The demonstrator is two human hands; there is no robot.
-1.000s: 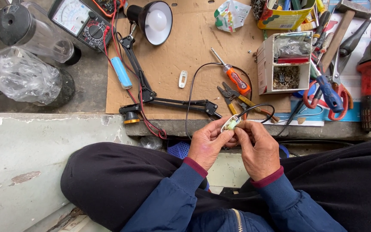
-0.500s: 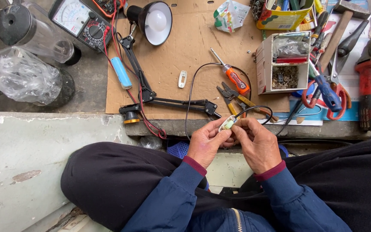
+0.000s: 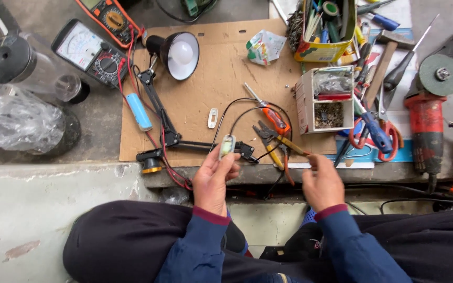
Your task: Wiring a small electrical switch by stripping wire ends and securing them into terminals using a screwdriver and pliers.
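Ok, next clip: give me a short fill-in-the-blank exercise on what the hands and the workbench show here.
1. The left hand holds a small switch housing with black ____ running from it.
2. The right hand reaches toward the yellow-handled ____ on the cardboard sheet.
3. The desk lamp lies on the cardboard, its shade facing ____.
4. Far right lies a red angle ____.

Missing words: wires; pliers; up; grinder

Matt brown cardboard sheet (image 3: 211, 78) under everything; at its twelve o'clock a glossy lamp shade (image 3: 180, 55). Orange-handled pliers (image 3: 276, 144), bare metal jaws, at five o'clock. Crinkled clear plastic bag (image 3: 17, 123) at nine o'clock, rough grey concrete ledge (image 3: 53, 209) below.
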